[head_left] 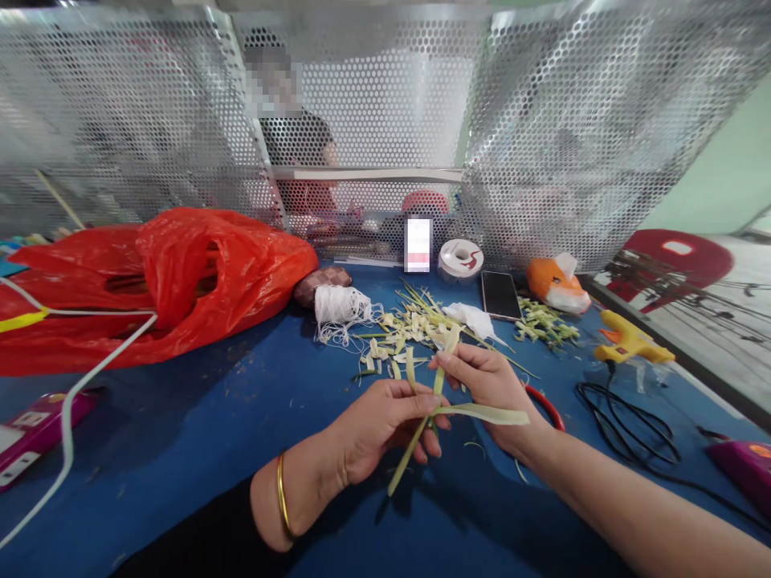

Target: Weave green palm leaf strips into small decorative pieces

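Pale-green strips [491, 413] cross at the lower centre of the frame, where I, watching from afar, see the left hand [382, 417] pinching them near their crossing and the right hand [491, 385] grasping an upper end. Past them, mid-frame, I spot pale scraps [415, 327] beside white string [339, 305]; a perforated screen [373, 96] spans the top.

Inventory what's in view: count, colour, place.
Strips: several, pale green, in hands
Cuttings: many, green, middle
Bag: one, red, left
Thread: one, white, by bag
Reel: one, white, back
Lit screen: one, white, beside reel
Phone: one, black, back right
Tissue pack: one, orange, beside phone
Glue gun: one, yellow, right
Devices: two, purple, outer edges
Table: one, blue, beneath
Mesh panels: several, silver, behind
Person: one, dark top, behind mesh
Left hand: one, centre
Right hand: one, centre
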### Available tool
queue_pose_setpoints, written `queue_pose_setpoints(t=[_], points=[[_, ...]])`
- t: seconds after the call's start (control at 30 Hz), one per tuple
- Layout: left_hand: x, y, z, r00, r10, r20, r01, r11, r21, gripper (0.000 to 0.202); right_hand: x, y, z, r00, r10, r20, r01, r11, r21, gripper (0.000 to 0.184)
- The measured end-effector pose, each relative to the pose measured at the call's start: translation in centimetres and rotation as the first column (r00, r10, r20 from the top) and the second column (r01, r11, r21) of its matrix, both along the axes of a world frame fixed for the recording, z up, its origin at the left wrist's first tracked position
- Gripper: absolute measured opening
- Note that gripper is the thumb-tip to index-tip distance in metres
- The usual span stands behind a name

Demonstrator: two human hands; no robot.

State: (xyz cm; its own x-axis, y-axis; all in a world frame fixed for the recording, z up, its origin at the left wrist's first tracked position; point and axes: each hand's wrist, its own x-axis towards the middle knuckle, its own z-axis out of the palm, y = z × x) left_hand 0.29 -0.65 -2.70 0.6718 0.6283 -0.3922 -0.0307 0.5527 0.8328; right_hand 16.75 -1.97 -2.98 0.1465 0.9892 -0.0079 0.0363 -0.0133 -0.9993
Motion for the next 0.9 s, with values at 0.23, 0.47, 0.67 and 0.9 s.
queue_pose_setpoints(t=[0.23,0.47,0.67,0.9], points=[[0.1,0.8,0.5,0.887,0.456,0.076,-0.454,0.89,-0.043,0.014,-0.9,-0.5,-0.4,0.995,-0.014,-0.104,0.007,0.998,-0.061,0.024],[0.6,0.4,0.4,0.852,0.507,0.13,-0.505,0.862,-0.047,0.014,-3.1,-2.5,-0.1,0.956,0.277,-0.096,-0.289,0.946,-0.15,0.022],[0.6,-0.1,0.1,0.913,0.39,0.118,-0.387,0.921,-0.045,0.031,-3.7,-2.9,-1.1,0.959,0.211,-0.189,-0.252,0.94,-0.228,0.027],[0.5,0.2,0.6,0.919,0.381,0.101,-0.389,0.919,0.071,0.029,-3.6,-2.9,-0.7,0.969,0.194,-0.157,-0.226,0.947,-0.228,0.024]])
